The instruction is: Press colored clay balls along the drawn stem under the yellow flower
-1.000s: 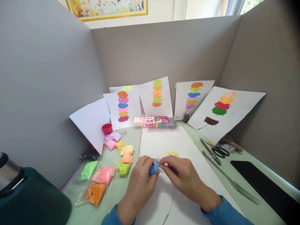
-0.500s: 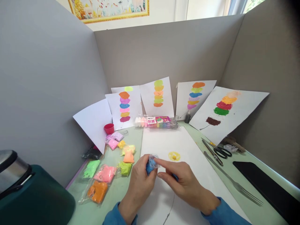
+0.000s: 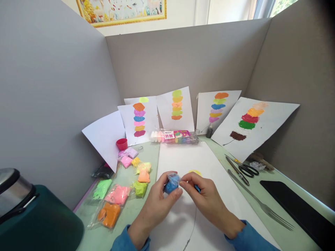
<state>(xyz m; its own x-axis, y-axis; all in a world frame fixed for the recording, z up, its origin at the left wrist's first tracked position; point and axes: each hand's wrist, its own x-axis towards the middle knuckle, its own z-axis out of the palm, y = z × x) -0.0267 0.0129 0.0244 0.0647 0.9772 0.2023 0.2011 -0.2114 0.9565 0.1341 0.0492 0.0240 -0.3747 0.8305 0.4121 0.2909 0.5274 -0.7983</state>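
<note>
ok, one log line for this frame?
left hand: holds blue lump | right hand: fingertips at lump's clear wrap, small blue piece also in hand | beneath: white sheet

L hand [image 3: 162, 201] cupped, R hand [image 3: 205, 193] just beside, prob. pinching

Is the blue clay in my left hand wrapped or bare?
Wrapped: clear plastic covers the blue clay in the left hand, and the right hand pinches the plastic's edge.
</note>
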